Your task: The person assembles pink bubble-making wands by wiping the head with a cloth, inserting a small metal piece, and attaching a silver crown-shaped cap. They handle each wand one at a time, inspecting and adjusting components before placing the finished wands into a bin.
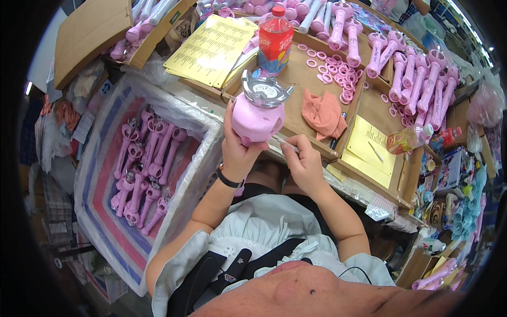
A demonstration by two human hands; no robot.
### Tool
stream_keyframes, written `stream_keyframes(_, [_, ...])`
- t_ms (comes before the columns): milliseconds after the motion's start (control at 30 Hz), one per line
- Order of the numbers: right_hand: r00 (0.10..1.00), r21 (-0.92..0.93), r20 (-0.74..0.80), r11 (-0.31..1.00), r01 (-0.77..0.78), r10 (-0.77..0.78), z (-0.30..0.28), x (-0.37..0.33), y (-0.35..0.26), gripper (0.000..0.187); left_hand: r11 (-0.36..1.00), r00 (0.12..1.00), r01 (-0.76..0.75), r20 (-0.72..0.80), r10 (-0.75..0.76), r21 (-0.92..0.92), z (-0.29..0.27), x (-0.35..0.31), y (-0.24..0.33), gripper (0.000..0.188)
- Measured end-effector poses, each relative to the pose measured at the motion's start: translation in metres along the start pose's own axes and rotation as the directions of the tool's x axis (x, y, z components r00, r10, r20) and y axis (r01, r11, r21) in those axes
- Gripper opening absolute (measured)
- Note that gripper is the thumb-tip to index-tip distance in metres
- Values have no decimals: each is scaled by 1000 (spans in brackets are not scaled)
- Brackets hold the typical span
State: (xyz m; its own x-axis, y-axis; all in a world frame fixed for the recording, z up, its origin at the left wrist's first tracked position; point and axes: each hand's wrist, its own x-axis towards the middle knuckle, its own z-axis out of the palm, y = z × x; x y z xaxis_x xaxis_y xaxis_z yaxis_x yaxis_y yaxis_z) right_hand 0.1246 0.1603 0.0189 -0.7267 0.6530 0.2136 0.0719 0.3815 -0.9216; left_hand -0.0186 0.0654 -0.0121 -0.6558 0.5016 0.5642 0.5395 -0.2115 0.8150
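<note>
My left hand [238, 153] grips a pink rounded toy head [257, 121] from below and the left side. A silver, crown-like piece with pointed tips [265, 90] sits on top of it. Just right of the toy head, my right hand [303, 162] is closed in a pinch. A thin, pale tip shows at its fingers, too small to name. Beyond my hands, a crumpled orange cloth [323, 113] lies in a cardboard tray [296, 124], near a heap of pink rings [340, 74].
A plastic-lined bin [203, 158] with several pink toy wands [150, 153] stands at left. Yellow printed sheets [211, 50] and a red-capped bottle [275, 42] are on the bench. More pink wands [435, 79] fill boxes at far right, near a drink bottle [409, 139].
</note>
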Motion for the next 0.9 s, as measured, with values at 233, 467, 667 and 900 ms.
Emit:
stream_keyframes(233, [956, 68, 169, 965, -254, 240, -5, -3, 0, 23, 989, 992, -126, 39, 123, 74, -3, 1, 7, 114])
stream_keyframes(467, [971, -178, -87, 963, 203, -221, 4, -13, 10, 16, 995, 996, -85, 14, 85, 48, 2, -3, -1, 113])
stream_keyframes(667, [856, 406, 345, 761, -506, 385, -11, -7, 11, 20, 990, 989, -141, 43, 140, 18, -2, -4, 3, 114])
stream_keyframes(900, [975, -63, -108, 980, 188, -194, 4, -12, 7, 14, 979, 995, 98, 45, -91, -180, 1, -4, 5, 115])
